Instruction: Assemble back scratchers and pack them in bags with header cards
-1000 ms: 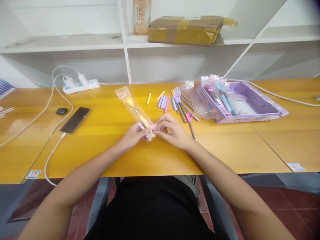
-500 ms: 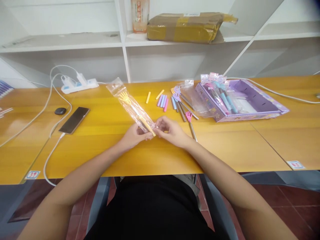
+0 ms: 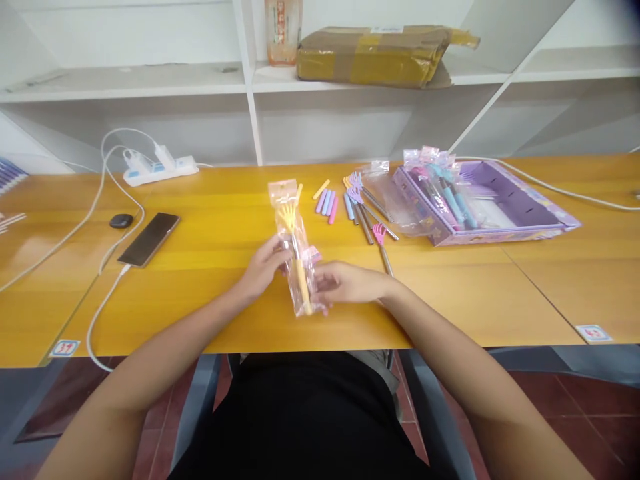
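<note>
A clear plastic bag (image 3: 283, 192) holds a yellow hand-shaped scratcher (image 3: 301, 279) with a metal rod, its claw pointing away from me. My left hand (image 3: 267, 264) pinches the bag's left edge near the claw. At the lower right side of the bag, my right hand (image 3: 337, 283) has its fingers curled on the plastic, a little blurred. A small pink label (image 3: 312, 254) shows at the bag's right side. Beyond the hands lie yellow sticks (image 3: 321, 189) and several short purple, blue and pink handles (image 3: 333, 209).
Metal-rod scratchers, one with a pink claw (image 3: 379, 233), lie right of centre. A purple box (image 3: 530, 197) holds bagged scratchers, with clear bags (image 3: 395, 207) beside it. On the left are a phone (image 3: 149, 240), a black mouse (image 3: 121, 221) and a power strip (image 3: 161, 171).
The bagged scratcher has swung more upright and come nearer to me. My left hand has moved up along the bag, and my right hand has shifted slightly down.
</note>
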Demonstrator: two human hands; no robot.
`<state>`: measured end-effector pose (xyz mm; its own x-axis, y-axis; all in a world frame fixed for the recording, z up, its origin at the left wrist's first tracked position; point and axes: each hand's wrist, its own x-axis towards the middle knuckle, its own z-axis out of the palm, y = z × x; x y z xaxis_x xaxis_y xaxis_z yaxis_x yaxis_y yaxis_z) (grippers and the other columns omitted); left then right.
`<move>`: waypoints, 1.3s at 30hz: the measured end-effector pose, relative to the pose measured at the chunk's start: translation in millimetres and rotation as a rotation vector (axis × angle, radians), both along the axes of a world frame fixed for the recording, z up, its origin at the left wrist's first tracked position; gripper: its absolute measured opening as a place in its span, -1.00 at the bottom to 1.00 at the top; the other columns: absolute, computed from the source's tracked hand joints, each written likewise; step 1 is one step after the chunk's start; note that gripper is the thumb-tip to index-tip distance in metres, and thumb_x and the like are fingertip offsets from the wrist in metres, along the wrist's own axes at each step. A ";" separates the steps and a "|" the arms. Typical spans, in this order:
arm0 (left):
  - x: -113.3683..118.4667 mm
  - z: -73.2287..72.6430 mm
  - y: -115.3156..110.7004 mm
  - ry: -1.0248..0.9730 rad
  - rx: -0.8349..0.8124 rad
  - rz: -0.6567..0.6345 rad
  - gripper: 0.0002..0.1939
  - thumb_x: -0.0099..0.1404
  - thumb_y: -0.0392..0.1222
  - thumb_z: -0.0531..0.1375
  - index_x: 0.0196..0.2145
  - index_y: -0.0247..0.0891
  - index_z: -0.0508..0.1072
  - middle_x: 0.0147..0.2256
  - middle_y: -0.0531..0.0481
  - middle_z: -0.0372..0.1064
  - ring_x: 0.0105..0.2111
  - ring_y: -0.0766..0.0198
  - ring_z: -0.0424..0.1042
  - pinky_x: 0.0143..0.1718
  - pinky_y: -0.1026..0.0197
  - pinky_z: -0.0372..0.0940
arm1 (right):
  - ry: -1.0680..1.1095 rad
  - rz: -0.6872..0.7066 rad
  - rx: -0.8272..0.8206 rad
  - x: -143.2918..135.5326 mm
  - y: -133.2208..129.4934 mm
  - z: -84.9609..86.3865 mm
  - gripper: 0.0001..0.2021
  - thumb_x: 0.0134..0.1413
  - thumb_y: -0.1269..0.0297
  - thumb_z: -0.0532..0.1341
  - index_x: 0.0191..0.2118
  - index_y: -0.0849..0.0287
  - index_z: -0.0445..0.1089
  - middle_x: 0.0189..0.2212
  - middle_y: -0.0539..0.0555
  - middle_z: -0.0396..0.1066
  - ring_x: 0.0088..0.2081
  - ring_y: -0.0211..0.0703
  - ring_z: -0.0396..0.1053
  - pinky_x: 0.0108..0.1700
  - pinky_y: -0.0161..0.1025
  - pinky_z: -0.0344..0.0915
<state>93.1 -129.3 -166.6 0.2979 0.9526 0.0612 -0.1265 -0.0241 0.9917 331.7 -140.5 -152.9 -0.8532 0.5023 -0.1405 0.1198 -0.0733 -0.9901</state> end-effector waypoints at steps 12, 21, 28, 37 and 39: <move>-7.1 -12.4 18.5 0.112 -0.046 0.235 -0.71 0.30 0.06 0.38 -0.28 -0.24 0.61 -0.34 -0.01 0.55 -0.36 0.24 0.48 -0.33 0.23 0.35 | -0.180 0.027 0.195 6.6 7.0 0.4 -0.61 0.35 -0.12 0.35 -0.22 0.16 0.52 -0.35 0.01 0.57 -0.43 -0.28 0.43 -0.31 -0.28 0.41; -1.1 -8.7 1.8 0.322 0.120 -0.017 -0.51 0.50 0.27 0.19 -0.08 -0.17 0.72 -0.10 -0.10 0.68 -0.02 -0.03 0.59 0.11 0.06 0.38 | -0.448 -0.541 0.945 18.1 39.5 -36.4 -0.66 0.43 0.09 0.26 0.20 0.06 0.53 0.01 0.23 0.38 0.02 0.15 0.47 0.19 0.17 0.42; -2.8 -0.6 1.3 0.365 0.208 0.050 -0.59 0.54 0.21 0.17 -0.21 -0.16 0.62 -0.24 -0.02 0.57 -0.20 0.13 0.50 -0.10 0.18 0.35 | -0.391 -0.564 0.874 19.2 46.8 -39.9 -0.78 0.31 0.16 0.35 -0.02 0.12 0.53 -0.09 0.16 0.43 -0.10 0.02 0.45 0.04 0.00 0.42; -2.4 -4.7 4.8 0.240 0.057 0.097 -0.63 0.47 0.17 0.25 -0.31 -0.18 0.45 -0.37 0.01 0.44 -0.38 0.24 0.41 -0.31 0.20 0.35 | -0.197 -0.602 0.473 16.9 48.8 -36.9 -0.71 0.15 0.10 0.38 -0.11 0.14 0.43 -0.34 0.01 0.49 -0.35 -0.15 0.41 -0.25 -0.17 0.32; -2.6 -6.4 5.8 0.218 0.034 0.089 -0.62 0.47 0.17 0.26 -0.31 -0.18 0.44 -0.37 0.01 0.45 -0.39 0.25 0.42 -0.32 0.20 0.36 | -0.199 -0.610 0.457 17.1 49.4 -36.7 -0.73 0.16 0.08 0.36 -0.13 0.14 0.44 -0.36 0.00 0.48 -0.37 -0.16 0.38 -0.26 -0.17 0.30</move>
